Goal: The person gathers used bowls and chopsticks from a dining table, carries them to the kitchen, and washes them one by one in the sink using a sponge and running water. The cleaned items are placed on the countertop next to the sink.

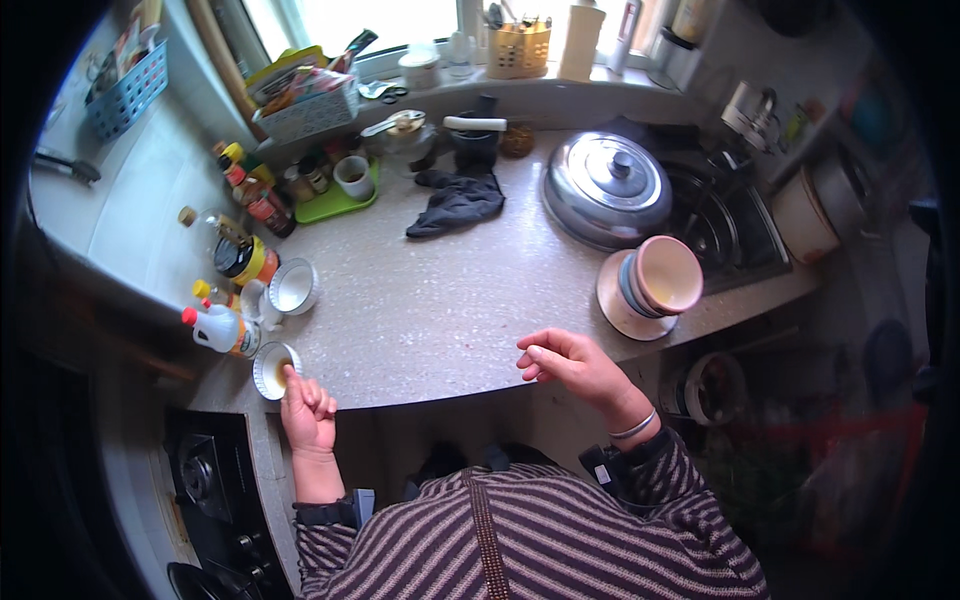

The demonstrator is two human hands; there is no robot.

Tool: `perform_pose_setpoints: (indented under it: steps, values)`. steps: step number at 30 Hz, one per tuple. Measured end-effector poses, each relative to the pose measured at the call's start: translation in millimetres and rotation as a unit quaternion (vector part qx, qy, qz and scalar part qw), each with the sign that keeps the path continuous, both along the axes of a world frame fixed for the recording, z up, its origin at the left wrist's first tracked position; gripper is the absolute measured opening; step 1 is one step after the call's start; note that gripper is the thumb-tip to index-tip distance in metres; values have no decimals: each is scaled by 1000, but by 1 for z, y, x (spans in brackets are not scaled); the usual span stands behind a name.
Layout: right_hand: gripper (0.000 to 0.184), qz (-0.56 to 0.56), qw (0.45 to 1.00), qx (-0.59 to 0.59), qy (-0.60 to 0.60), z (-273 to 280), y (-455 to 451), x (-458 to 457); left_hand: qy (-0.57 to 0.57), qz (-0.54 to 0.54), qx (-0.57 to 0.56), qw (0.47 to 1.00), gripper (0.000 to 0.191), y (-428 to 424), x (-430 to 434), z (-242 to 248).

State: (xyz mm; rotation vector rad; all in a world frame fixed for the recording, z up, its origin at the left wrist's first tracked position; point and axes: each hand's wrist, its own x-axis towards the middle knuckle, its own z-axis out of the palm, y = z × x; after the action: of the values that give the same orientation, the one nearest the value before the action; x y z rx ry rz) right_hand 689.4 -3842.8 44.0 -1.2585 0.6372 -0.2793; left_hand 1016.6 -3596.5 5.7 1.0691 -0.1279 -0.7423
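My left hand (309, 416) is at the front left edge of the speckled countertop (405, 315). One of its digits reaches the near rim of a small white bowl (264, 373) with brown liquid inside; the other fingers are curled. Whether it grips the rim cannot be made out. Over the counter's front edge hovers my right hand (574, 364), fingers loosely bent and holding nothing. A second white bowl (293, 286) stands just behind the first. To the right of my right hand, a stack of bowls (670, 275) rests on a pale plate (611, 300).
Bottles (217, 330) line the left wall, near a green tray (337, 206) of jars. A dark cloth (457, 202) lies toward the back. A domed metal lid (607, 187) sits beside the black sink (757, 255). At lower left is a gas hob (214, 480).
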Motion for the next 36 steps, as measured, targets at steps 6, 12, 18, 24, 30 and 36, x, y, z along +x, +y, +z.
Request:
perform_pose_setpoints:
  steps: [6, 12, 18, 24, 30, 36]
  values:
    - [32, -107, 994, 12, -5, -4, 8, -49, -19, -144, 14, 989, 53, -49, -28, -11]
    - [27, -164, 984, 35, 62, 0, 38, -80, 20, -210, 27, 977, 51, -93, -33, -33]
    - [27, -255, 962, 1, 100, 2, 29, -124, 46, -223, 62, 972, 46, -143, -77, -53]
    - [25, -310, 944, 21, 108, -7, 15, -160, 10, -262, 79, 962, 20, -157, -98, -46]
    - [24, -277, 952, 53, 123, -40, -48, -213, 11, -121, 90, 988, 17, -143, -115, -37]
    - [21, -237, 957, 72, 149, -86, -109, -240, -30, 121, 138, 983, 18, -66, -83, -66]
